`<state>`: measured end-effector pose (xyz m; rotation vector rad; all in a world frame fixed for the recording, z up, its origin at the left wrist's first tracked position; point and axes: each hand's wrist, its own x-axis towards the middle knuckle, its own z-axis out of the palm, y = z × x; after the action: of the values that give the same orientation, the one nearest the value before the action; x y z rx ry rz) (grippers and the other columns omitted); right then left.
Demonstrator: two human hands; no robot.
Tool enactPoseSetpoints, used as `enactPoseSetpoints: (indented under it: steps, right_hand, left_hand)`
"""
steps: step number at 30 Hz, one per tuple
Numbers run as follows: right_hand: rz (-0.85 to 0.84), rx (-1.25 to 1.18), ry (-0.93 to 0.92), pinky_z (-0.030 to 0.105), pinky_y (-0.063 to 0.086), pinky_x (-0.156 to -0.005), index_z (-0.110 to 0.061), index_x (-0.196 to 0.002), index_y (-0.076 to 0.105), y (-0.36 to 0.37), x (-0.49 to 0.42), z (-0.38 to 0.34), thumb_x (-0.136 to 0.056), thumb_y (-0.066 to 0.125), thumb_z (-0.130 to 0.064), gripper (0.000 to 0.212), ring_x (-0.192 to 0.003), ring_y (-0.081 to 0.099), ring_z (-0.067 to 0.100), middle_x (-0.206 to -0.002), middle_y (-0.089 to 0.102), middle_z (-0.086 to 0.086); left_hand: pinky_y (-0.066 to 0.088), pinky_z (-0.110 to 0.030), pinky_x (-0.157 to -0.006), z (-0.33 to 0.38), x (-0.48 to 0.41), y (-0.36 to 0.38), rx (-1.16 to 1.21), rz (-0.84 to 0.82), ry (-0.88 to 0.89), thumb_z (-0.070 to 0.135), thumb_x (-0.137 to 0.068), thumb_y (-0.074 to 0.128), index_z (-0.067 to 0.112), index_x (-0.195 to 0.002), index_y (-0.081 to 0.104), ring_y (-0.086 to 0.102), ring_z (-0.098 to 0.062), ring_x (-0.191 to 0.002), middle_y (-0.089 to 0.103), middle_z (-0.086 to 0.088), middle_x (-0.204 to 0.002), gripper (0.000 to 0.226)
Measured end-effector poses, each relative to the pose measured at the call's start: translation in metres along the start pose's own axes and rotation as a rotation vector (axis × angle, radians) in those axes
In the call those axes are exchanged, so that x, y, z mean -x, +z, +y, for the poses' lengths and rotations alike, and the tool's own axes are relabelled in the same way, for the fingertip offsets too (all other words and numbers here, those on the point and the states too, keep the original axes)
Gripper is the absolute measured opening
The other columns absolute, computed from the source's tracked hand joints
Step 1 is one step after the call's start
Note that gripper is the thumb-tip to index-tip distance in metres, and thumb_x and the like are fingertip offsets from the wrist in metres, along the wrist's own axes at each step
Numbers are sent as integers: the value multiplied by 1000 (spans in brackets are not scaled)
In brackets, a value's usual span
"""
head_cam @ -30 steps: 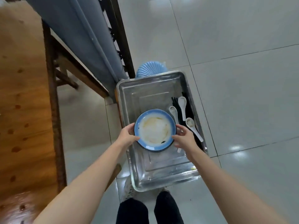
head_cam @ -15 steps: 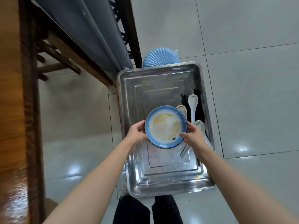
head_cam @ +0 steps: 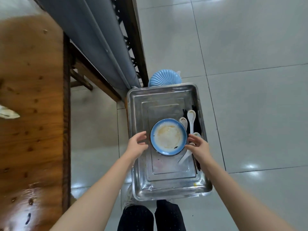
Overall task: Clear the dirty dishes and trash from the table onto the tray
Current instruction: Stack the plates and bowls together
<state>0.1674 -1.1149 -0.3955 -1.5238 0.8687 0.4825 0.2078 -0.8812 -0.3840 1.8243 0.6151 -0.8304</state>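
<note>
A dirty blue-rimmed plate (head_cam: 168, 136) with brown smears lies inside the metal tray (head_cam: 164, 187), right of its middle. My left hand (head_cam: 137, 145) hovers just left of the plate, fingers relaxed and off the rim. My right hand (head_cam: 197, 146) is at the plate's right edge, fingers loose, holding nothing. White spoons (head_cam: 191, 119) and black chopsticks (head_cam: 197, 124) lie along the tray's right side, partly under the plate and my right hand.
The wooden table (head_cam: 31, 122) fills the left, with a crumpled tissue (head_cam: 8, 113) at its far left edge. A blue ribbed object (head_cam: 164, 79) sits behind the tray. A grey bench and dark wooden frame (head_cam: 133, 47) run past the tray's far end. Tiled floor lies to the right.
Both hands have let go of the plate and drawn slightly apart; the plate now lies in the tray. The view has shifted, showing more of the table.
</note>
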Motion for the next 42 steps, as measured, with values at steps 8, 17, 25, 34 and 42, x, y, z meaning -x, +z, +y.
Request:
enactPoseSetpoints:
  steps: [8,17,25,34,42]
  right_hand:
    - [-58,82,-164,25,52,-77,-23,-113,60,1,64,-74,-84,62,6,41,-96,62,15,-108,64,1]
    - [-171,203,-348,25,52,-81,-20,-116,63,36,139,-147,-84,67,2,39,-90,66,12,-92,70,-7]
    - [-280,275,-462,12,47,-67,-21,-122,61,105,201,-202,-87,64,-1,40,-89,64,4,-99,69,-6]
    - [-317,329,-586,6,43,-56,-18,-126,57,216,297,-209,-87,64,-2,42,-86,60,1,-100,67,-3]
    - [-344,313,-658,9,45,-58,-28,-116,59,356,388,-189,-87,65,-7,36,-86,60,0,-97,67,-9]
  left_hand:
    - [50,-24,-84,53,86,-36,108,89,173,-8,-88,58,16,-133,53,60,-12,-103,65,1,-116,51]
    - [50,-25,-88,91,166,-95,201,207,297,-1,-89,61,20,-129,57,61,-3,-100,68,6,-109,45]
    - [48,-29,-91,75,216,-169,243,324,300,12,-91,64,37,-117,58,57,-5,-102,63,23,-102,38]
    - [48,-28,-87,10,283,-292,392,420,329,6,-91,62,33,-118,60,58,-11,-106,64,11,-109,38]
    - [43,-14,-65,-66,346,-416,407,467,411,5,-92,61,25,-125,60,56,-10,-107,62,5,-117,39]
